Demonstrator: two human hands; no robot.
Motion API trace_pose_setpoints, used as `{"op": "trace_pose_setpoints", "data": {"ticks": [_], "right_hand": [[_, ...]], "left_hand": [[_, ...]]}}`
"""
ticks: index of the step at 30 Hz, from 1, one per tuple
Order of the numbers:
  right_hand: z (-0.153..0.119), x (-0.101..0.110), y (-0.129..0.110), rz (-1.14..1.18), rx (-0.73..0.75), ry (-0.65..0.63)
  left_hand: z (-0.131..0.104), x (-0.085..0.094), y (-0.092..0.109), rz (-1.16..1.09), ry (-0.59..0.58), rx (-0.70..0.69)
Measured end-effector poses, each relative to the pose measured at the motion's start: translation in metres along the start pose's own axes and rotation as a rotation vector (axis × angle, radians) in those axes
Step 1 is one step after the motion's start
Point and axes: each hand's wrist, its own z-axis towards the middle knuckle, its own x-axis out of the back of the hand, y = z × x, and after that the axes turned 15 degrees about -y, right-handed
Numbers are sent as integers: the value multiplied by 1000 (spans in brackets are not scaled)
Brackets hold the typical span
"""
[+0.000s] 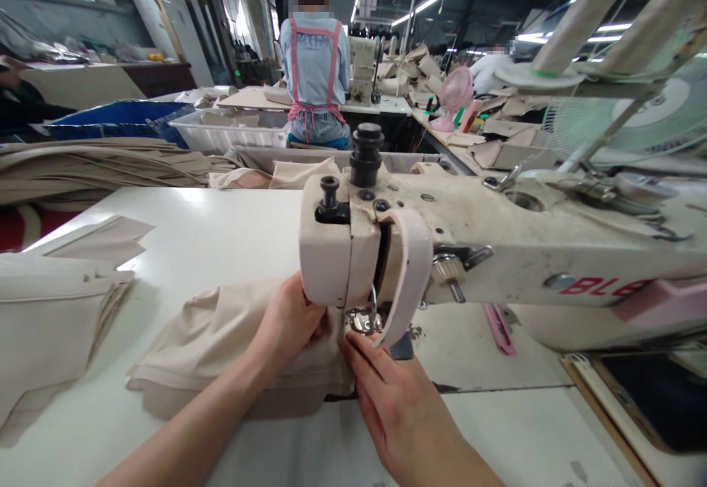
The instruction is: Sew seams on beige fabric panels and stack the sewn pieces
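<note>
A beige fabric piece [215, 340] lies folded on the white table [221, 236], running under the head of a worn white sewing machine [497, 236]. My left hand [287, 321] rests on the fabric just left of the presser foot [361, 321], its fingertips hidden behind the machine head. My right hand [398, 406] lies flat in front of the needle area, its fingers pressing the fabric's near edge. Whether either hand pinches the cloth cannot be told.
Cut beige pieces [49, 310] are stacked at the left, with more fabric piles [93, 166] behind. A pink tool [500, 328] lies right of the needle. Thread cones [585, 12] and a fan [652, 115] stand at the right. A person in a pink apron [314, 67] sits ahead.
</note>
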Motion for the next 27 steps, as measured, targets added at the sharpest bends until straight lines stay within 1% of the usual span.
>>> {"op": "trace_pose_setpoints", "data": {"ticks": [1,2,3,5,6,7,8,10,12,14,16,17,20,24,27], "right_hand": [[-1,1,0,34,5,-3],[-4,2,-1,81,5,0],[-6,4,-2,137,-6,7],[-11,6,-5,233,-59,39],[-14,7,-8,263,-82,53],[-16,7,-10,275,-93,58],[-18,7,-12,267,-83,56],[-20,5,-16,203,-30,30],[-21,3,-18,120,20,-5],[-20,1,-18,83,43,-15],[-19,1,-17,74,66,3],[-18,1,-16,62,81,10],[-16,4,-12,-5,112,12],[-9,8,-3,-27,88,-17],[-4,9,3,27,47,-76]], "left_hand": [[-9,1,0,46,-4,-44],[-19,1,-1,115,-48,-119],[-30,1,-1,195,-123,-211],[-46,0,-3,339,-312,-380],[-52,-1,-4,375,-377,-433],[-55,-1,-5,375,-401,-454],[-55,-2,-6,335,-387,-442],[-54,-3,-6,224,-325,-385],[-52,-5,-6,168,-259,-374],[-52,-9,-6,214,-213,-457],[-54,-13,-5,305,-182,-561],[-55,-15,-4,341,-169,-588],[-53,-17,-5,418,-145,-589],[-40,-15,-8,467,-100,-562],[-28,-11,-11,426,-95,-624]]}}
